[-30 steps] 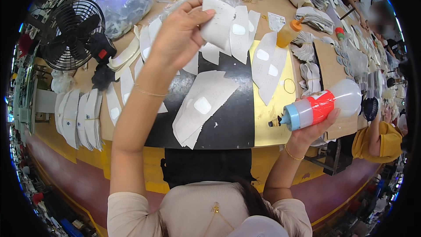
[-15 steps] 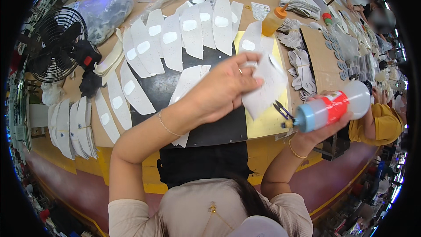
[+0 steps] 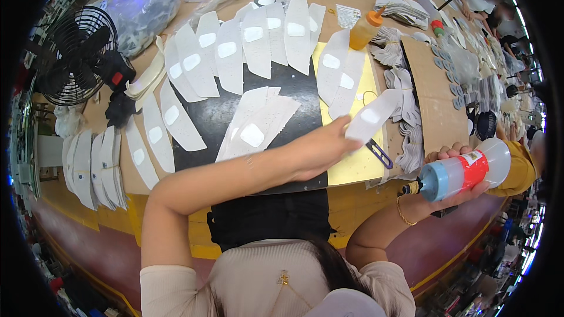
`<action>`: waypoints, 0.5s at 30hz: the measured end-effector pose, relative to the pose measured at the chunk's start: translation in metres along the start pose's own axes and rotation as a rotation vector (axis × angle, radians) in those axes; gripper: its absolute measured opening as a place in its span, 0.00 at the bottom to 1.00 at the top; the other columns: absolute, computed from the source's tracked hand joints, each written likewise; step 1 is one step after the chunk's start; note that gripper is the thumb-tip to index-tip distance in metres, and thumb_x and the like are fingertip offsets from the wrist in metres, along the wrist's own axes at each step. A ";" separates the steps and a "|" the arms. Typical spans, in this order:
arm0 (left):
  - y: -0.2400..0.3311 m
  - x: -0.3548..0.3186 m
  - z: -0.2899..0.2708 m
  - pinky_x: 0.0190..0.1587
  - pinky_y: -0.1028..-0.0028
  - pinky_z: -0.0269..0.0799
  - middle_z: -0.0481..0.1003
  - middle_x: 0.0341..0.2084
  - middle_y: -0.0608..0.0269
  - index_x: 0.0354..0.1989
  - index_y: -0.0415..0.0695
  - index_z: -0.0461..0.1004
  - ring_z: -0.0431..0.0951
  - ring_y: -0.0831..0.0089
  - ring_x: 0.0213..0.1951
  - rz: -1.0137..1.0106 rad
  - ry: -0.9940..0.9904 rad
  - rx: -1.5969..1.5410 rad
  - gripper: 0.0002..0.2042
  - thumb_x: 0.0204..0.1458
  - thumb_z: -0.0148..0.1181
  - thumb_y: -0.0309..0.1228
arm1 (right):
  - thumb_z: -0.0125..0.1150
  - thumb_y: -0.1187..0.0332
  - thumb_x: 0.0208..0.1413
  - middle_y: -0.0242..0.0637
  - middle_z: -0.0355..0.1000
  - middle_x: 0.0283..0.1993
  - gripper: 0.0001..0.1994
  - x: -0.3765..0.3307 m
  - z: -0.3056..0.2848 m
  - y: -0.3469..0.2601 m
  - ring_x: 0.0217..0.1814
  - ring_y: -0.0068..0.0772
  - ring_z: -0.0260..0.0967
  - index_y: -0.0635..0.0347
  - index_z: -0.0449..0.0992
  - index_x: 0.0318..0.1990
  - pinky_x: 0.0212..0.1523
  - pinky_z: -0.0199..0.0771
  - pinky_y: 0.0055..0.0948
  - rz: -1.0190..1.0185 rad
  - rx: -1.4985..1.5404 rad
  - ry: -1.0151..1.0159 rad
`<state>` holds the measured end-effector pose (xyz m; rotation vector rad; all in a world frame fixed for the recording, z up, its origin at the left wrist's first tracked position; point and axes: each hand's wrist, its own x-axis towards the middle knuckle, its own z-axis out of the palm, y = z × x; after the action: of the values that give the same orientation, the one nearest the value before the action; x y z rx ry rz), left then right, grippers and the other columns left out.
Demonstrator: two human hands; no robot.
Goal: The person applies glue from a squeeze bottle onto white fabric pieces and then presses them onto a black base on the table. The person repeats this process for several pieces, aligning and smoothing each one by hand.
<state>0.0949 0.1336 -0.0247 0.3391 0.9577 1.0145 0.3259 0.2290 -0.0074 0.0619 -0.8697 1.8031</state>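
Observation:
My left hand (image 3: 329,148) pinches the near end of a pale grey perforated panel (image 3: 376,114) with a white patch, held slantwise over the right side of a yellow sheet (image 3: 352,167). In my right hand (image 3: 455,161) lies a squeeze bottle (image 3: 496,161) with a blue cap and red label, tilted on its side, its nozzle (image 3: 411,188) pointing left. Two similar panels (image 3: 332,70) overlap on the yellow sheet. Purple-handled thread snips (image 3: 382,155) lie just below the held panel. Left of my hand, a small pile of panels (image 3: 258,123) rests on a black mat (image 3: 282,100).
Many patched panels (image 3: 226,53) fan across the table's far left. An orange-topped bottle (image 3: 365,29) stands beyond the yellow sheet. Tied bundles (image 3: 405,100) and a cardboard sheet (image 3: 435,100) are at right. A black fan (image 3: 79,56) stands left; a yellow-sleeved person (image 3: 517,170) is at right.
My left hand has moved down and right with the panel, which now slants up to the right. My right hand has drawn the bottle away to the right.

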 end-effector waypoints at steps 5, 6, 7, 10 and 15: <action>-0.023 -0.081 -0.056 0.55 0.68 0.63 0.63 0.52 0.50 0.59 0.41 0.64 0.67 0.61 0.53 0.368 0.104 0.807 0.22 0.55 0.57 0.31 | 0.57 0.42 0.52 0.43 0.63 0.44 0.34 -0.002 -0.013 0.008 0.48 0.48 0.69 0.67 0.60 0.50 0.48 0.74 0.47 0.021 0.001 0.092; -0.023 -0.096 -0.064 0.52 0.66 0.65 0.65 0.50 0.49 0.55 0.41 0.68 0.68 0.58 0.50 0.490 0.241 1.002 0.20 0.55 0.57 0.32 | 0.58 0.42 0.52 0.43 0.63 0.45 0.34 -0.001 -0.013 0.012 0.47 0.48 0.70 0.66 0.60 0.51 0.47 0.74 0.48 0.026 -0.002 0.104; -0.028 -0.104 -0.069 0.49 0.65 0.65 0.66 0.44 0.48 0.53 0.37 0.69 0.68 0.55 0.47 0.604 0.508 1.225 0.21 0.52 0.60 0.33 | 0.58 0.42 0.51 0.44 0.64 0.45 0.34 0.001 -0.012 0.017 0.46 0.48 0.70 0.66 0.60 0.51 0.46 0.75 0.48 0.035 -0.002 0.115; -0.045 -0.105 -0.086 0.48 0.64 0.65 0.67 0.40 0.50 0.51 0.34 0.68 0.67 0.54 0.44 0.565 0.863 1.318 0.25 0.47 0.65 0.34 | 0.58 0.42 0.51 0.44 0.65 0.46 0.34 0.009 -0.006 0.038 0.45 0.48 0.70 0.61 0.61 0.54 0.44 0.76 0.47 0.016 -0.001 0.116; -0.056 -0.102 -0.097 0.47 0.63 0.65 0.67 0.40 0.49 0.48 0.34 0.69 0.66 0.53 0.45 0.520 0.938 1.328 0.25 0.43 0.68 0.34 | 0.56 0.39 0.51 0.42 0.67 0.47 0.34 0.013 0.012 0.065 0.42 0.46 0.72 0.58 0.63 0.54 0.42 0.77 0.46 0.003 0.009 0.161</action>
<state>0.0294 0.0027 -0.0633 1.3246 2.4520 0.8360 0.2617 0.2228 -0.0267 -0.0785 -0.7476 1.7880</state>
